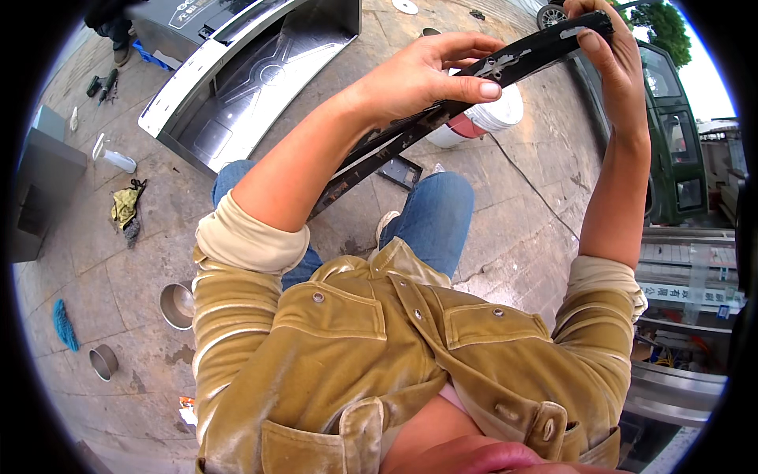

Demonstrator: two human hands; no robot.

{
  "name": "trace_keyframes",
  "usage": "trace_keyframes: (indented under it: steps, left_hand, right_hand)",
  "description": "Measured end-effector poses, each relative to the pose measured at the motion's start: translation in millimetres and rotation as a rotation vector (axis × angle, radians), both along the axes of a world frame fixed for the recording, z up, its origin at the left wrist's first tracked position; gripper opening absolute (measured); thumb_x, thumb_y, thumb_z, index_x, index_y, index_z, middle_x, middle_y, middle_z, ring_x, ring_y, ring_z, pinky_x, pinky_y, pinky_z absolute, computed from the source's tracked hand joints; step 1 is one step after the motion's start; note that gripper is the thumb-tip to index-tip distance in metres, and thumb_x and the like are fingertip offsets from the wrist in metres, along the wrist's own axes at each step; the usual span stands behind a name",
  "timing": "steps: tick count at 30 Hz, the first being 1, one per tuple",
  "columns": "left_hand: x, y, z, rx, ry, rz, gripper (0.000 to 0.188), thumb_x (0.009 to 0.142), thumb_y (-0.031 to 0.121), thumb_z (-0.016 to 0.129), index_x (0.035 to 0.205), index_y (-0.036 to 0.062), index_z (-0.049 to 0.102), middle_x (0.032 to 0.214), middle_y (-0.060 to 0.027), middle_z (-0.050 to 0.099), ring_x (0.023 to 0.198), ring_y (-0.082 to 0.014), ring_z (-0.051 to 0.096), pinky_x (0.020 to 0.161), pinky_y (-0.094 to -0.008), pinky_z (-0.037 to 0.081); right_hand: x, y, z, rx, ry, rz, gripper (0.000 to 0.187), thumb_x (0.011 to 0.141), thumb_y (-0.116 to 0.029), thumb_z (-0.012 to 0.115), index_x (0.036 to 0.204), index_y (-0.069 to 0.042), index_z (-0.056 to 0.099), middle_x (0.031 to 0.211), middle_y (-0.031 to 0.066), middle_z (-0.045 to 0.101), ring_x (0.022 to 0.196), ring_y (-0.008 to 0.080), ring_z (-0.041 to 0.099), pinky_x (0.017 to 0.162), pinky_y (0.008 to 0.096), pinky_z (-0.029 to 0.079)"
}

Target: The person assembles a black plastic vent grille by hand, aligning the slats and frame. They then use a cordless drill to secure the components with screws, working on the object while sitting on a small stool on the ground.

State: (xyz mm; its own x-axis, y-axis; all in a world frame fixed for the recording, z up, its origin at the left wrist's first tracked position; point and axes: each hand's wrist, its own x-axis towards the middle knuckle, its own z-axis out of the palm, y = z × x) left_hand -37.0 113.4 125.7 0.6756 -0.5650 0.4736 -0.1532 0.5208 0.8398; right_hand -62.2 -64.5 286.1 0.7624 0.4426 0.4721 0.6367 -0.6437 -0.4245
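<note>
A long, narrow black strip (pixel 545 52) with pale scuffed patches is raised in front of me, slanting up toward the far right. My left hand (pixel 430 75) grips its middle, thumb on the near face and the fingers mostly hidden behind. Around the upper right end, my right hand (pixel 612 67) is closed, its thumb pressed on the strip. Below my left hand two dark lengths run down toward my left forearm, which hides part of them. Whether both belong to one piece I cannot tell.
Left of my knees lies a white-edged metal casing (pixel 253 99). Beyond the strip stands a white and red bucket (pixel 496 109); a black frame (pixel 401 171) lies nearer. Bowls (pixel 178 305), a spray bottle (pixel 118 161) and a blue cloth (pixel 65 324) are at left. A green vehicle (pixel 671 134) stands at right.
</note>
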Motion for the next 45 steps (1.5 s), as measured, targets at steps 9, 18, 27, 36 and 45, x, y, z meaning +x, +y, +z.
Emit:
trace_keyframes:
  steps: [9,18,27,36,45]
  left_hand:
    - [3.6,-7.5,0.0,-0.026,-0.012,0.042,0.060,0.080,0.029,0.078,0.131,0.0066,0.056,0.115,-0.0062,0.063,0.107,-0.0155,0.059,0.096,-0.0305,0.044]
    - [-4.1,-10.3,-2.4,-0.069,0.043,0.057,0.045,0.081,0.027,0.078,0.119,0.0077,0.063,0.105,-0.0070,0.065,0.094,-0.0144,0.062,0.078,-0.0273,0.051]
    - [-6.9,-16.7,-1.2,-0.203,0.216,-0.155,0.039,0.085,0.002,0.070,0.120,0.0025,0.054,0.105,-0.0073,0.058,0.087,-0.0170,0.064,0.069,-0.0283,0.059]
    - [-16.8,-14.9,-2.3,-0.228,0.213,-0.060,0.033,0.087,0.002,0.068,0.118,0.0013,0.058,0.102,-0.0070,0.061,0.083,-0.0148,0.065,0.062,-0.0270,0.060]
    - [-10.7,-21.2,-3.7,-0.135,-0.025,0.239,0.047,0.083,0.028,0.076,0.121,0.0023,0.063,0.106,-0.0084,0.066,0.096,-0.0153,0.063,0.089,-0.0279,0.049]
  right_hand:
    - [1.0,-3.6,2.0,-0.040,-0.019,-0.145,0.047,0.074,-0.046,0.074,0.089,-0.006,0.054,0.081,-0.0024,0.048,0.076,0.0068,0.045,0.066,0.0220,0.036]
    - [-5.7,2.1,0.3,-0.048,-0.022,-0.128,0.046,0.075,-0.046,0.073,0.089,-0.006,0.055,0.080,-0.0022,0.049,0.074,0.0065,0.045,0.065,0.0213,0.035]
    - [-7.4,-3.1,0.2,0.012,0.046,-0.057,0.041,0.077,-0.040,0.073,0.091,-0.006,0.054,0.076,-0.0035,0.049,0.068,0.0048,0.044,0.059,0.0200,0.033]
    - [-16.8,12.9,-8.8,0.044,-0.008,-0.083,0.039,0.079,-0.039,0.074,0.091,-0.008,0.055,0.073,-0.0052,0.049,0.064,0.0032,0.044,0.055,0.0183,0.031]
    - [-10.9,3.2,3.2,-0.029,0.047,-0.127,0.033,0.082,-0.030,0.074,0.094,-0.007,0.054,0.080,-0.0034,0.050,0.073,0.0050,0.046,0.063,0.0198,0.036]
